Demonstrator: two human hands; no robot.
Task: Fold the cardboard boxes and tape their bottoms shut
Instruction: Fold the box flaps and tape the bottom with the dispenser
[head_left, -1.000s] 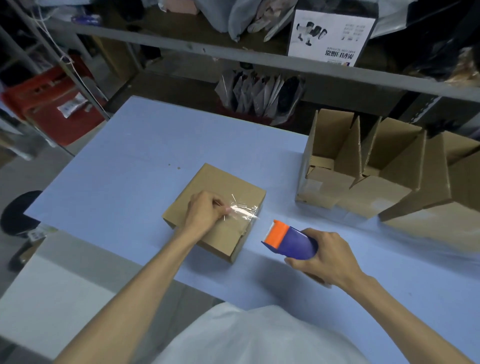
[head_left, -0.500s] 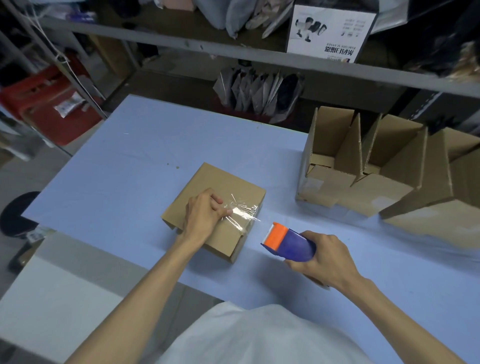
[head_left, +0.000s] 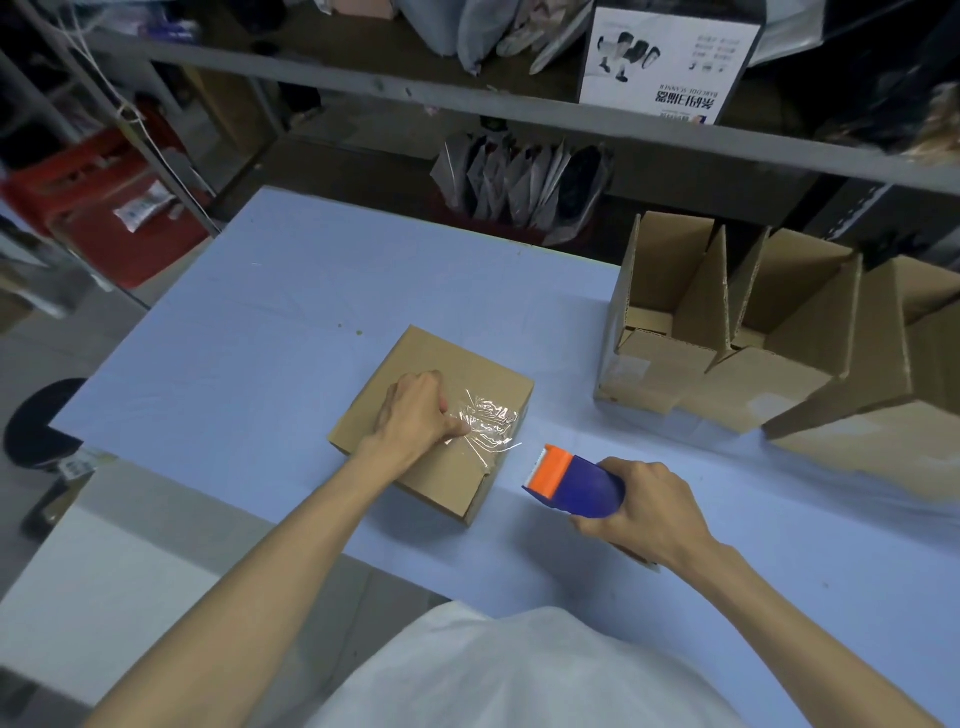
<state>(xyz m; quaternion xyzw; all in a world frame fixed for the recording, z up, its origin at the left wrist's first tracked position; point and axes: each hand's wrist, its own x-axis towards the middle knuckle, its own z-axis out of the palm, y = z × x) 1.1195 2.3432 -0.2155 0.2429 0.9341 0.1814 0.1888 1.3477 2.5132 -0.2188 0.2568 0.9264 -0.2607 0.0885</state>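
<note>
Box (head_left: 441, 358): bottom-up, mid-table (head_left: 260, 338), turned cornerwise to the person.
Left hand (head_left: 413, 415): on the box top. Fingers curled in, thumb pressing the wrinkled clear tape (head_left: 488, 423) down, gripping nothing that I can make out.
Tape: lies right of the thumb and runs toward the box's right edge, where its loose end appears to overhang.
Right hand (head_left: 649, 506): fingers wrapped round the tape dispenser (head_left: 576, 483), just right of the box, not touching it.
Key relation: the loose end sits between thumb and dispenser — left hand nearer. Likely next move: smoothing rightward over the edge.
</note>
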